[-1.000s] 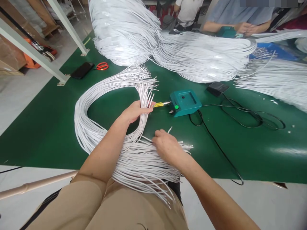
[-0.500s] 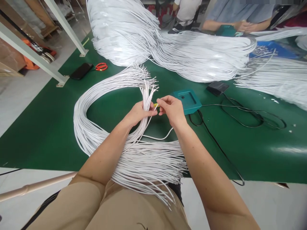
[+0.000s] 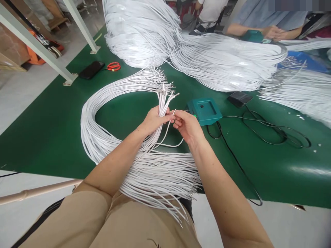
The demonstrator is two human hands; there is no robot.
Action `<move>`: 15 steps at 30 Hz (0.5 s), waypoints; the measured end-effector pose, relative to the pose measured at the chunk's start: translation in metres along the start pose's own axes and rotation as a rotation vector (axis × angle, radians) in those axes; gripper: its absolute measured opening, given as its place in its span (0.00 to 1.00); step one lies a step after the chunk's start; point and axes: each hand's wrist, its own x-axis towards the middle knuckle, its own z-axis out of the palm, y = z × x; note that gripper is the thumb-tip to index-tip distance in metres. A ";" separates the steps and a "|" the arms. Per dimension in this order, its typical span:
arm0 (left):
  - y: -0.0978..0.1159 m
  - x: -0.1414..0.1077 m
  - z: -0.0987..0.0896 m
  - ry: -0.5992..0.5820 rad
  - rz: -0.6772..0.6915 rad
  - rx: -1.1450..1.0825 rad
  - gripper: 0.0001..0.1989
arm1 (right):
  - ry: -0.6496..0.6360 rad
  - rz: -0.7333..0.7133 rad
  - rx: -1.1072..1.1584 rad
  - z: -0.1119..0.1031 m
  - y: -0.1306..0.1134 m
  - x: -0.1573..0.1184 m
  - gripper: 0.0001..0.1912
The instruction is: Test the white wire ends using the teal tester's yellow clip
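Note:
My left hand is closed round a small bunch of white cables, whose ends stick up above the thumb. Close beside it, my right hand has thumb and fingers pinched together; what lies between them is too small to make out. A single cable end stands between the two hands. A curved bundle of white cables loops round on the left, and more cables lie across the table edge, under my forearms. Just right of my right hand sits a teal device.
Large piles of white cables cover the back of the green table. A phone, red-handled scissors, a black box with cords and a blue tray lie around. A person's hands are across the table.
The view has shifted a little. The yellow piece seen between my hands earlier no longer shows there, and a cable end now stands apart between them.

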 end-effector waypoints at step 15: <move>-0.004 0.001 -0.003 -0.049 0.030 0.019 0.15 | -0.081 0.148 0.024 -0.001 -0.008 0.005 0.20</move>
